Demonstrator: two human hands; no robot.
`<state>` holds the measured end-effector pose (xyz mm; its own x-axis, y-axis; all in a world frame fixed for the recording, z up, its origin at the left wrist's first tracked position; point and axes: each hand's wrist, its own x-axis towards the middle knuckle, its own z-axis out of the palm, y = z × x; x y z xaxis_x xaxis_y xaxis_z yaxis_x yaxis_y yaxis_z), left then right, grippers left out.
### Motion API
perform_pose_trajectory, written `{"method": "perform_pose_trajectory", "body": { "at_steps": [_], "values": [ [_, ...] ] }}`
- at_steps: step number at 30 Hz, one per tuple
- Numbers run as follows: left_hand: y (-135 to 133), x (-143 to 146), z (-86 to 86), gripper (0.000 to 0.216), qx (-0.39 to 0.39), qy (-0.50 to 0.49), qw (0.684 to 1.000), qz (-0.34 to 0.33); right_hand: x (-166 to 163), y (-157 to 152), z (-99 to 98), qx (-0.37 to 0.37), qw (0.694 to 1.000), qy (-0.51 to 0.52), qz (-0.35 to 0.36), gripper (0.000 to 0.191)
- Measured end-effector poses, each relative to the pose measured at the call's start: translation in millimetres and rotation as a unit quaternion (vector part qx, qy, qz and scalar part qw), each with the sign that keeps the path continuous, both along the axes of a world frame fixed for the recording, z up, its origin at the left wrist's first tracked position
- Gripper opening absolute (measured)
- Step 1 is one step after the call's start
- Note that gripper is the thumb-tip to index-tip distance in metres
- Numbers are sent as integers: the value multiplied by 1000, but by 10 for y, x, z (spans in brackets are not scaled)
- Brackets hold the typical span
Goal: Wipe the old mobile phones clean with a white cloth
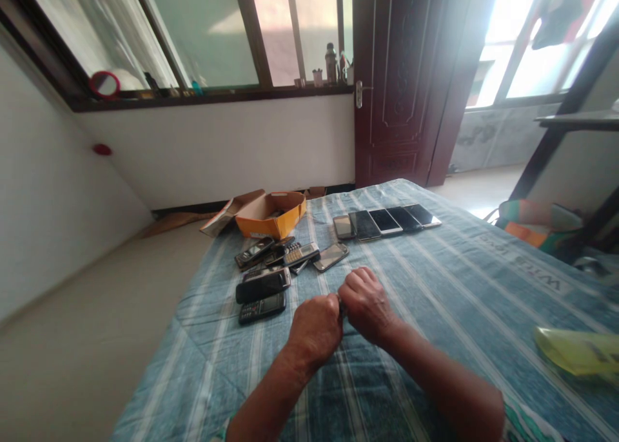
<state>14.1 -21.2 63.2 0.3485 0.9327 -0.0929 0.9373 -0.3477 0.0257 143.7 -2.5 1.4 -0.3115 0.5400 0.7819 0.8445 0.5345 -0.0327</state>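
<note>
My left hand [316, 326] and my right hand [365, 303] meet knuckle to knuckle above the bed, both closed. Between them a sliver of a small dark object shows; the fingers hide the rest, so its kind cannot be made out. Just left of my hands lies a loose pile of old mobile phones, among them a keypad phone [264, 308], a black phone [262, 285] and a silver keypad phone [302, 254]. A grey touchscreen phone [331, 257] lies flat beyond my hands. Farther back, several smartphones [385, 221] lie side by side in a row.
An open orange cardboard box [271, 225] stands at the bed's far left corner, its lid folded back. A blue striped sheet [435, 287] covers the bed. At the right lies a yellow plastic packet [575, 352]. A dark red door [406, 75] stands behind the bed.
</note>
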Motion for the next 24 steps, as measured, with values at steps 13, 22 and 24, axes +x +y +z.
{"method": "perform_pose_trajectory", "body": {
  "at_steps": [13, 22, 24],
  "values": [
    [-93, -267, -8, 19, 1, -55, 998, -8, -45, -21, -14, -3, 1000, -9, 2, 24],
    [-308, -619, -251, 21, -18, -127, 992, 0, -188, -129, -19, -8, 1000, -19, 13, 26],
    [-308, -594, -267, 22, -15, -124, 992, -1, -286, -199, -5, -6, 999, -19, 37, 27]
  ]
}}
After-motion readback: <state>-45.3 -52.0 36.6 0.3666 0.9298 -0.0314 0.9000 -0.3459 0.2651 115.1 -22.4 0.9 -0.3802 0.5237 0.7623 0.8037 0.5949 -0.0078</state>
